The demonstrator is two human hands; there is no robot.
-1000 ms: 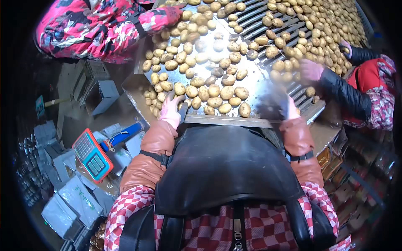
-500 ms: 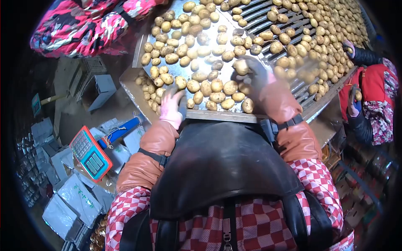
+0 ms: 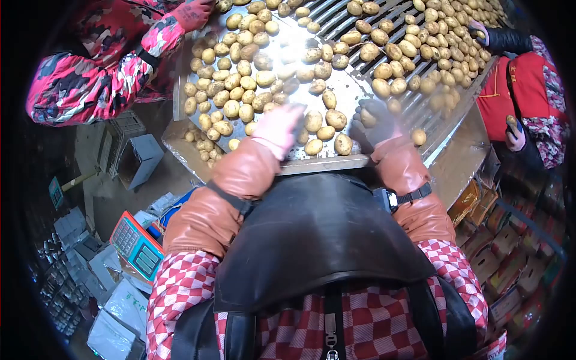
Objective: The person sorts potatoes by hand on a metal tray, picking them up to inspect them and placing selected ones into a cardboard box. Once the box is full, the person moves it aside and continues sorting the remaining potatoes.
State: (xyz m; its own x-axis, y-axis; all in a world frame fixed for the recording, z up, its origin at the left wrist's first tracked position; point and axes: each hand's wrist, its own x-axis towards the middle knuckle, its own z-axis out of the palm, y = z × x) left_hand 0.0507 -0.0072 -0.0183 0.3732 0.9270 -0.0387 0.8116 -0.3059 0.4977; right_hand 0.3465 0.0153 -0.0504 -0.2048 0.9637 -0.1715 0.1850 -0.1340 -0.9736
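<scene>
Many potatoes (image 3: 231, 108) lie over a shiny metal tray (image 3: 354, 90) and the slatted grate (image 3: 330, 18) joined to it. My left hand (image 3: 282, 127), in a pink glove, is over the tray among the potatoes, its fingers smeared by motion. Close to the tray's front right part is my right hand (image 3: 375, 122), in a dark-fronted glove; a potato (image 3: 368, 117) shows at its fingers. Between my hands sit several potatoes, one (image 3: 343, 144) near the front edge.
A person in a pink camouflage sleeve (image 3: 120, 78) stands at upper left. Another person in a red vest (image 3: 528, 90) is at right, a hand (image 3: 515, 135) holding a potato. At lower left are a scale (image 3: 137, 245) and wrapped boxes (image 3: 123, 309).
My left hand has moved right, across the tray, and potatoes on the left are more bunched. My right hand has come lower. The upper-left person's gloved hand has come into view.
</scene>
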